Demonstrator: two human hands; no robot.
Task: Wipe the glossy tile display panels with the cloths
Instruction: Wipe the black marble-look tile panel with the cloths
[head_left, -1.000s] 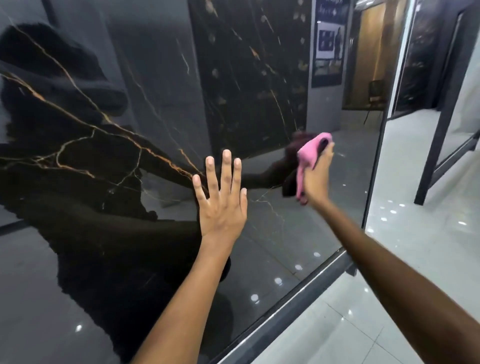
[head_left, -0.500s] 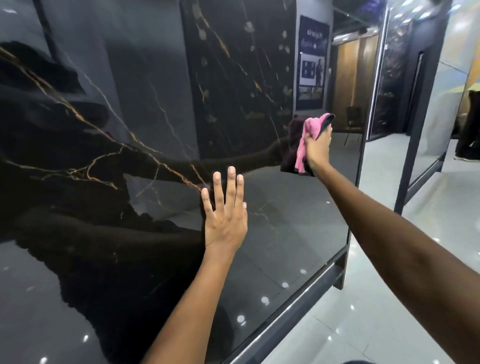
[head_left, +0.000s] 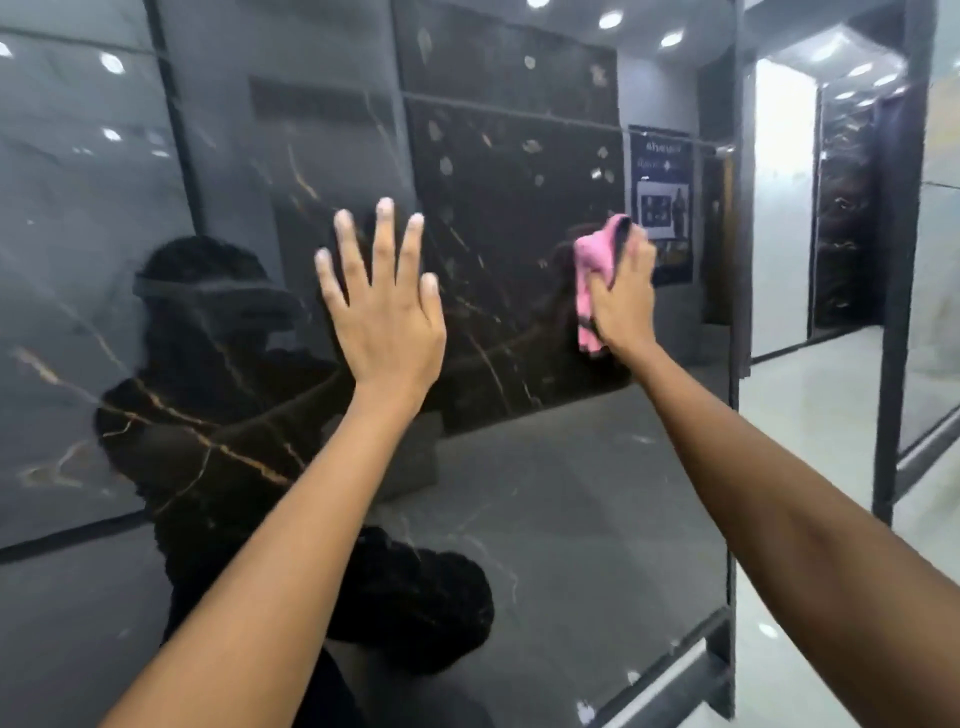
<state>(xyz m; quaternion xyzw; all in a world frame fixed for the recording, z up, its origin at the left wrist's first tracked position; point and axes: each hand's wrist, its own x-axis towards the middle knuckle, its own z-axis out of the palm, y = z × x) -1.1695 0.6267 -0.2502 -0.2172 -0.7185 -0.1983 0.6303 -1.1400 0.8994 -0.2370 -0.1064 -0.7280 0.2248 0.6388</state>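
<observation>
Fingers spread and straight, the left hand (head_left: 383, 317) lies flat against the glossy black panel (head_left: 545, 493), whose gold veins run across its face. To its right, the right hand (head_left: 623, 296) clutches a pink cloth (head_left: 592, 280) and presses it on the same panel, near the grey metal frame (head_left: 735, 364). Ceiling lights and a dark figure mirror in the gloss. Beyond the frame lies pale shiny floor (head_left: 810, 405); another panel seems to stand there, though blurred.

Dark metal frame (head_left: 889, 312), glossy pale floor (head_left: 810, 415), blue poster (head_left: 662, 182)
</observation>
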